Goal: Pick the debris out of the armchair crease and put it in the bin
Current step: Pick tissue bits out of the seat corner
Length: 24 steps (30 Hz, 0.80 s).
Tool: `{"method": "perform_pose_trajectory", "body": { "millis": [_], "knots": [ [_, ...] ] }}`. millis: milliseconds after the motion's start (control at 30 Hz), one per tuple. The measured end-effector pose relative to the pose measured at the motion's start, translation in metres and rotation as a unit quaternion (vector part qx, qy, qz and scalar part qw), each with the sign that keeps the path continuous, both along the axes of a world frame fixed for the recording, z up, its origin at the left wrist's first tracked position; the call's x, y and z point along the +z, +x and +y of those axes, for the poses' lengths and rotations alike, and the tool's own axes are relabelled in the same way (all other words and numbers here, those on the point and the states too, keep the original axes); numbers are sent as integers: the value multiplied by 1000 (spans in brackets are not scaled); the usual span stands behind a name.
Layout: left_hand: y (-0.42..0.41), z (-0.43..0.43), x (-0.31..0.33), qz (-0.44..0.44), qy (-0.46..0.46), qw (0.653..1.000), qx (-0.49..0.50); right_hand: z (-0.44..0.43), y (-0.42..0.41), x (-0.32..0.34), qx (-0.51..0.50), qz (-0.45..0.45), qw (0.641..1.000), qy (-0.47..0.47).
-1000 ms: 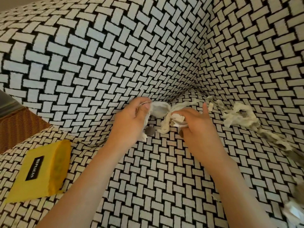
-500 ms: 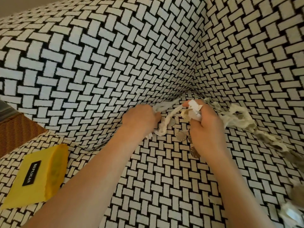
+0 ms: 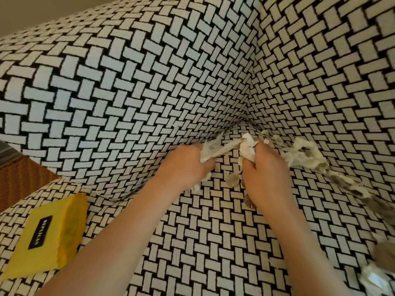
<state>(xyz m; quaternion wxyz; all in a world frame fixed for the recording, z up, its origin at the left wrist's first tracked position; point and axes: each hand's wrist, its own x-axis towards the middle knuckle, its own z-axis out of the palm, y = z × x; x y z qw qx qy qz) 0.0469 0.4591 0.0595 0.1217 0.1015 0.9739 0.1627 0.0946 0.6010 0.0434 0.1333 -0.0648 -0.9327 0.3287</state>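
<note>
The black-and-white woven armchair (image 3: 128, 92) fills the frame. Shredded paper debris (image 3: 303, 154) trails along its seat crease, long axis running from centre to lower right. At centre, the left hand (image 3: 188, 165) and right hand (image 3: 265, 167) each clutch one end of a white paper strip (image 3: 222, 149), which rises slightly rightward. Coins (image 3: 232, 180) lie just below.
</note>
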Motion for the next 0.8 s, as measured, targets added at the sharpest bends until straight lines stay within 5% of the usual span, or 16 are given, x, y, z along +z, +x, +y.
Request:
{"method": "perform_pose_trajectory", "body": {
  "millis": [300, 600, 733, 800],
  "knots": [
    [5, -5, 18, 3, 276, 954, 117, 0, -1, 11, -37, -3, 936, -351],
    [37, 5, 20, -51, 365, 915, 161, -32, 15, 5, 137, 10, 937, -321],
    [65, 0, 29, -207, 507, 796, 257, -57, 36, -4, 176, 4, 948, -265],
    [79, -7, 32, -228, 521, 777, 271, -71, 47, -6, 164, 11, 955, -246]
  ]
}}
